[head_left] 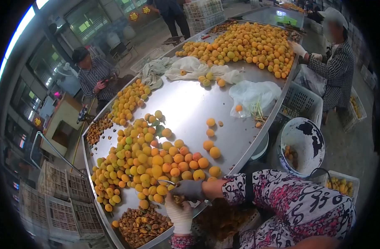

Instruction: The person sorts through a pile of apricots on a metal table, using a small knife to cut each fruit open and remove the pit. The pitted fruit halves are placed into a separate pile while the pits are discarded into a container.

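Observation:
My right hand (190, 190), in a grey glove, is closed around a tool whose thin curved metal blade (166, 181) sticks out over the fruit. Just below it my left hand (180, 216), in a white knitted glove, has its fingers closed on a small yellow-brown piece of fruit (178, 199), mostly hidden between the hands. Both hands are close together at the near edge of the metal table (181, 103). Beside them lies a big heap of yellow-orange apricots (152, 159). A pile of brown pits (143, 226) sits at the table's near corner.
Under my arms is a crate (223, 220) with dark contents. A white bucket (302, 143) stands to the right. Farther along are a plastic bag (254, 97), cloths (194, 68) and more apricots (256, 45). Two people (337, 68) (94, 76) are at opposite table sides.

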The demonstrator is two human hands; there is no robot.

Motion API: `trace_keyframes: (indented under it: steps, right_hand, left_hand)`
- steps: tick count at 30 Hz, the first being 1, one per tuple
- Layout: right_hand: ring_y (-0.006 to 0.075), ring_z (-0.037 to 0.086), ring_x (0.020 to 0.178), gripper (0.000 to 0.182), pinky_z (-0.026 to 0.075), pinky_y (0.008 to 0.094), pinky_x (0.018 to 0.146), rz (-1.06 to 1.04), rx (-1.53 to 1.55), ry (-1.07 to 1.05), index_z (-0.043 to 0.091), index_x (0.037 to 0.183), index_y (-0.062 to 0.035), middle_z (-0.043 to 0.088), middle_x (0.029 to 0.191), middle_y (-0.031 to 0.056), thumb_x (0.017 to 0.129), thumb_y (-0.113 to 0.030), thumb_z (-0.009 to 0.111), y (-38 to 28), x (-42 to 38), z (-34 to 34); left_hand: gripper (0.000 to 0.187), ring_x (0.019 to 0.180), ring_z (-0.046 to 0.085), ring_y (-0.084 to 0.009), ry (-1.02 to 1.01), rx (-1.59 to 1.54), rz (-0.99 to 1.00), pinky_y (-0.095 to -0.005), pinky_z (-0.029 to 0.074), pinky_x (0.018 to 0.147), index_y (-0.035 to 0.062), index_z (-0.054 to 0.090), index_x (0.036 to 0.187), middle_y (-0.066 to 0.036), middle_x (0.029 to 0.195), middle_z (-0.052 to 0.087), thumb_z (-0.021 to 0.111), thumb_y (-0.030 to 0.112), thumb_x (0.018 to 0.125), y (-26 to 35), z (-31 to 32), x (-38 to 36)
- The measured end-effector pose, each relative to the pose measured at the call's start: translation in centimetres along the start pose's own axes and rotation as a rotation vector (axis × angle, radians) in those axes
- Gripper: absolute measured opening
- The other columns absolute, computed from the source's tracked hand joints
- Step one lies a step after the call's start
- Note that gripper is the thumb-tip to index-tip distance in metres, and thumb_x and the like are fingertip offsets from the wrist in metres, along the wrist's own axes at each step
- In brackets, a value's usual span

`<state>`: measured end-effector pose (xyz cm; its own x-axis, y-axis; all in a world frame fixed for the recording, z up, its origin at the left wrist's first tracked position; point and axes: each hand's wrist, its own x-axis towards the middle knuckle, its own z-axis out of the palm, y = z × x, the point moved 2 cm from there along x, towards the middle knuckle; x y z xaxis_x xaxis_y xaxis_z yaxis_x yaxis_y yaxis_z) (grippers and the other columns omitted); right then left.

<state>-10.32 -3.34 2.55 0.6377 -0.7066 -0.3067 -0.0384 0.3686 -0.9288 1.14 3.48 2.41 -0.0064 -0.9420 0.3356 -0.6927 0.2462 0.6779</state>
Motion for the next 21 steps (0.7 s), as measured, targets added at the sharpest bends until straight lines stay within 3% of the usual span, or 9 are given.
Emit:
trace_keyframes:
  steps: [2, 10, 12, 16, 17, 18, 19, 20, 21]
  right_hand:
    - [0.0157, 0.043, 0.042, 0.038, 0.035, 0.0305, 0.035, 0.217, 0.049, 0.041, 0.052, 0.086, -0.0043, 0.048, 0.061, 0.0056, 0.083, -0.042, 0.055, -0.4, -0.4, -0.2]
    - [0.0112, 0.044, 0.047, 0.033, 0.035, 0.0249, 0.043, 0.201, 0.039, 0.063, 0.056, 0.080, -0.0039, 0.049, 0.063, 0.0024, 0.087, -0.035, 0.048, -0.1, -1.6, -1.0]
    - [0.0110, 0.043, 0.047, 0.033, 0.036, 0.0251, 0.043, 0.197, 0.097, 0.060, 0.056, 0.080, -0.0038, 0.049, 0.063, 0.0022, 0.087, -0.035, 0.048, -0.6, -2.1, -1.1]
    - [0.0115, 0.047, 0.052, 0.027, 0.038, 0.0265, 0.046, 0.134, 0.006, -0.058, 0.059, 0.086, -0.0048, 0.051, 0.068, 0.0038, 0.088, -0.030, 0.048, -3.9, -3.7, -1.2]
    - [0.0133, 0.050, 0.054, 0.022, 0.041, 0.0279, 0.048, 0.170, 0.000, -0.082, 0.059, 0.091, -0.0055, 0.054, 0.071, 0.0052, 0.087, -0.025, 0.050, -4.4, -4.0, -1.0]
    - [0.0125, 0.047, 0.051, 0.029, 0.039, 0.0275, 0.047, -0.231, -0.172, -0.125, 0.062, 0.092, -0.0048, 0.053, 0.066, 0.0040, 0.084, -0.032, 0.055, -3.2, -2.6, -1.0]
    - [0.0116, 0.043, 0.049, 0.038, 0.037, 0.0272, 0.046, -0.640, -0.305, -0.161, 0.064, 0.093, -0.0041, 0.052, 0.061, 0.0027, 0.081, -0.039, 0.059, -1.3, -1.5, -0.9]
    - [0.0119, 0.045, 0.051, 0.033, 0.038, 0.0279, 0.048, -0.480, -0.378, -0.196, 0.064, 0.098, -0.0076, 0.054, 0.065, 0.0032, 0.081, -0.035, 0.059, 0.1, -0.9, -1.1]
    - [0.0121, 0.047, 0.053, 0.030, 0.040, 0.0286, 0.049, -0.325, -0.451, -0.238, 0.063, 0.103, -0.0110, 0.057, 0.069, 0.0037, 0.082, -0.031, 0.060, 1.5, -0.2, -1.4]
  left_hand:
    - [0.060, 0.086, 0.054, -0.0393, -0.016, 0.047, 0.034, -0.0427, 0.045, 0.075, -0.0046, 0.035, 0.125, -0.024, 0.102, 0.050, 0.054, -0.003, 0.069, 0.2, 0.0, 0.1]
    - [0.058, 0.080, 0.053, -0.0402, -0.071, 0.398, 0.227, -0.0460, 0.044, 0.067, -0.0016, 0.033, 0.124, -0.024, 0.098, 0.052, 0.052, -0.003, 0.069, 1.8, 0.3, 0.3]
    - [0.059, 0.100, 0.051, -0.0370, -0.168, 0.039, 0.077, -0.0418, 0.042, 0.086, 0.0008, 0.034, 0.129, -0.022, 0.109, 0.048, 0.052, -0.003, 0.073, 1.7, 0.1, 0.3]
    - [0.049, 0.106, 0.049, -0.0313, 0.056, -0.099, -0.063, -0.0360, 0.041, 0.090, -0.0001, 0.035, 0.128, -0.021, 0.118, 0.046, 0.048, 0.002, 0.081, -0.1, -0.3, 0.3]
    - [0.045, 0.110, 0.048, -0.0294, 0.036, -0.436, -0.340, -0.0369, 0.041, 0.091, 0.0002, 0.035, 0.128, -0.020, 0.122, 0.045, 0.044, 0.002, 0.084, 0.6, -1.1, 1.2]
    - [0.043, 0.111, 0.048, -0.0323, 0.102, -0.896, -0.604, -0.0390, 0.041, 0.092, 0.0004, 0.037, 0.127, -0.020, 0.123, 0.046, 0.043, 0.001, 0.085, 1.3, -1.8, 1.5]
    - [0.040, 0.111, 0.048, -0.0368, -0.013, -0.556, -0.281, -0.0402, 0.042, 0.091, 0.0017, 0.040, 0.125, -0.022, 0.122, 0.048, 0.046, 0.002, 0.085, -2.0, -2.0, 1.0]
    - [0.038, 0.113, 0.046, -0.0410, -0.001, -0.201, -0.044, -0.0408, 0.043, 0.091, 0.0033, 0.044, 0.121, -0.023, 0.119, 0.050, 0.049, 0.001, 0.083, -3.0, -2.6, 1.5]
    - [0.022, 0.102, 0.054, -0.0304, 0.078, 0.227, 0.266, -0.0331, 0.050, 0.076, 0.0028, 0.052, 0.107, -0.020, 0.119, 0.048, 0.055, 0.005, 0.085, -2.9, -3.5, 1.7]
